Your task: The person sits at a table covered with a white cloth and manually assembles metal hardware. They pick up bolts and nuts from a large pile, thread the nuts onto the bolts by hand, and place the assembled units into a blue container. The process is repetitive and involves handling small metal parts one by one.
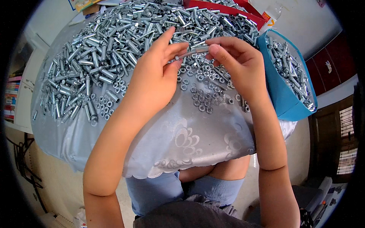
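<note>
My right hand (245, 66) pinches a silvery sleeve anchor bolt (197, 50) between thumb and fingers. The bolt lies nearly level above the heap, its sleeve end at the right fingers and its thinner rod pointing left. At that thin end is my left hand (152, 78), thumb and middle finger closed about the tip, index finger raised. Whether a small nut sits between the left fingertips is hard to make out. Below the hands lie many loose hex nuts (201, 95) and washers. Beyond them spreads a large heap of metal sleeves and bolts (125, 34).
A blue container (291, 108) full of bolts stands at the table's right edge. Behind are a red tray (228, 7) and a clear plastic bottle (272, 15). A pale patterned cloth (197, 140) covers the table and hangs over my lap. Bookshelves (13, 95) stand at left.
</note>
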`<move>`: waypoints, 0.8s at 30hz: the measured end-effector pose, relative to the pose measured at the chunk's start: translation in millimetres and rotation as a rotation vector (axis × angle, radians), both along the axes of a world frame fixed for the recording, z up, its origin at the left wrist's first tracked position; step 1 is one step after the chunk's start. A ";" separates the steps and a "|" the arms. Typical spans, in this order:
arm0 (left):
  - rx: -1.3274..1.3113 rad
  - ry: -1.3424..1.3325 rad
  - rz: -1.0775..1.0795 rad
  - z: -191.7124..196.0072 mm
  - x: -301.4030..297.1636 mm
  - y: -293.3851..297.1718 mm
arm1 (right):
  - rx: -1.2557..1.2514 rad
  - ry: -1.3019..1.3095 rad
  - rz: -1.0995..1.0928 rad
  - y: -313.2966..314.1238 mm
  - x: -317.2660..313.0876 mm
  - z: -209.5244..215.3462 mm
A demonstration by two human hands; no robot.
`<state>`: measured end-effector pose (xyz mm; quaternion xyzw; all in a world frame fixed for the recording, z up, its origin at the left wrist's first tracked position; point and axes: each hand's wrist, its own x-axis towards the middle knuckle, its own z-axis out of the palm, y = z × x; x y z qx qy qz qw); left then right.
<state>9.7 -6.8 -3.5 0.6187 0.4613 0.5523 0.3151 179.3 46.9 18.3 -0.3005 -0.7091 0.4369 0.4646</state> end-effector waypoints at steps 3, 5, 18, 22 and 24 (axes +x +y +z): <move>-0.014 -0.067 -0.036 1.1 2.9 -2.3 | -0.059 0.030 0.018 0.7 0.5 3.7; 0.009 -0.045 -0.047 2.0 3.7 -1.6 | -0.093 0.040 0.030 1.7 2.6 3.2; 0.021 -0.159 -0.064 10.8 3.0 -2.2 | -0.186 -0.039 0.020 6.9 7.2 3.8; -0.011 -0.263 -0.095 13.1 -1.0 -0.1 | -0.136 -0.042 0.051 4.4 7.5 4.4; -0.025 -0.289 -0.115 12.5 -1.6 0.4 | -0.090 -0.072 0.104 5.9 7.4 0.4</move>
